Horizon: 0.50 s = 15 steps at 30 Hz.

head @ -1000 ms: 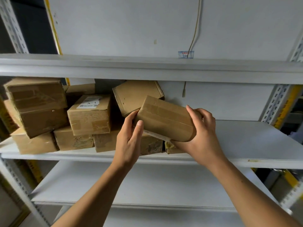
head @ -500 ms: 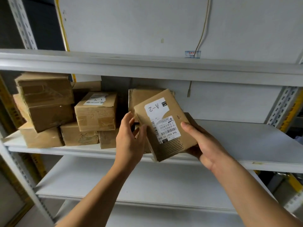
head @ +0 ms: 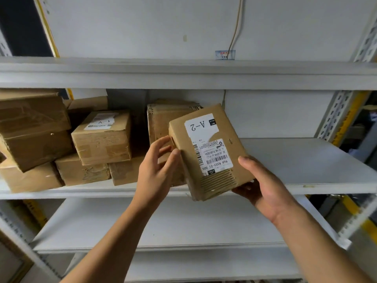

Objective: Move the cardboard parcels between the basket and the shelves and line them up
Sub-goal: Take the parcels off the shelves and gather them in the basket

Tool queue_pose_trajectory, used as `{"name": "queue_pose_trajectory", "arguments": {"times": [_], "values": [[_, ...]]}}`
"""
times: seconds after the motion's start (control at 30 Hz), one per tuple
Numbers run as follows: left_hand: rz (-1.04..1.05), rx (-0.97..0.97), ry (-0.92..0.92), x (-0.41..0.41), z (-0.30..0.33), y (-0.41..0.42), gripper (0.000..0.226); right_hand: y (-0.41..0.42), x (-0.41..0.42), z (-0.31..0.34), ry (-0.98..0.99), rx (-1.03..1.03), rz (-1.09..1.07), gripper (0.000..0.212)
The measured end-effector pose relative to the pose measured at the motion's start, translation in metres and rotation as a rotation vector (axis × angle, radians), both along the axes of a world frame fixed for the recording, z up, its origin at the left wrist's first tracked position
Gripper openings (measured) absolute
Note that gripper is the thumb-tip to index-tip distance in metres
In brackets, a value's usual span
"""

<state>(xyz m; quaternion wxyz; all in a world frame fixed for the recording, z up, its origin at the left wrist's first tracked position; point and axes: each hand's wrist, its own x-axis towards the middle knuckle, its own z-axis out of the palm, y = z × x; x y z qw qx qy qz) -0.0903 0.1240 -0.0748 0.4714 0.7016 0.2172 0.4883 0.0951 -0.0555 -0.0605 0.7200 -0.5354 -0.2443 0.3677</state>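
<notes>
Nine brown cardboard parcels countable: one held parcel with two white labels, and eight stacked parcels on the left; any more hidden behind. Two bare hands: left hand, right hand. Three white metal shelf boards plainly seen. One thin wall cable, one small blue sticker.

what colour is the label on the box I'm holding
White with black print, on the brown box; head view.

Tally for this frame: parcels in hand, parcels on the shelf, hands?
Held parcel: 1
Shelf parcels: 8 visible; the hands may hide more
Hands: 2, left hand and right hand
Total: 11
</notes>
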Motion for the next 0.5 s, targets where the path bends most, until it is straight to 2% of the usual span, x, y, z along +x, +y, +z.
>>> {"name": "queue_pose_trajectory", "arguments": {"times": [0.07, 0.17, 0.23, 0.37, 0.43, 0.5], "values": [[-0.010, -0.008, -0.010, 0.004, 0.006, -0.001, 0.065, -0.014, 0.015, 0.009, -0.022, -0.037, -0.021, 0.041], [-0.163, -0.095, 0.063, 0.013, 0.018, -0.004, 0.084, -0.036, 0.030, 0.027, -0.142, -0.165, 0.010, 0.035], [-0.356, -0.163, 0.206, 0.022, 0.022, -0.010, 0.084, -0.052, 0.038, 0.035, -0.227, -0.251, 0.029, 0.025], [-0.678, -0.294, 0.368, 0.047, 0.007, -0.017, 0.078, -0.081, 0.049, 0.037, -0.303, -0.397, 0.086, 0.027], [-0.738, -0.351, 0.415, 0.064, -0.011, -0.026, 0.077, -0.096, 0.052, 0.027, -0.277, -0.412, -0.025, 0.027], [-0.709, -0.394, 0.432, 0.084, -0.030, -0.040, 0.067, -0.116, 0.053, 0.008, -0.202, -0.402, -0.225, 0.043]]}}
